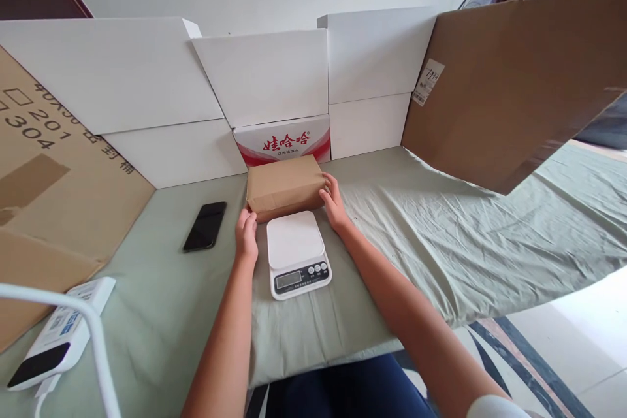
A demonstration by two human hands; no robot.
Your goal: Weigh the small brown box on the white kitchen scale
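Observation:
A closed brown cardboard box (287, 184) sits behind the scale, held between my two hands. My left hand (246, 235) grips its near left corner, fingers partly hidden by the box side. At the right end, my right hand (334, 201) has its fingers and thumb pressed on the box's edge. Just in front of the box, between my forearms, lies a white kitchen scale (296, 251) with a bare platform; its grey display shows no readable figures. Whether the box's underside rests fully on the cloth is hidden.
White boxes (274, 75) and a red-and-white printed carton (284, 140) form a wall behind. Large cardboard sheets stand left (49, 163) and right (509, 78). A black phone (206, 226) and a white device with a cable (63, 333) lie left on the green cloth (441, 228).

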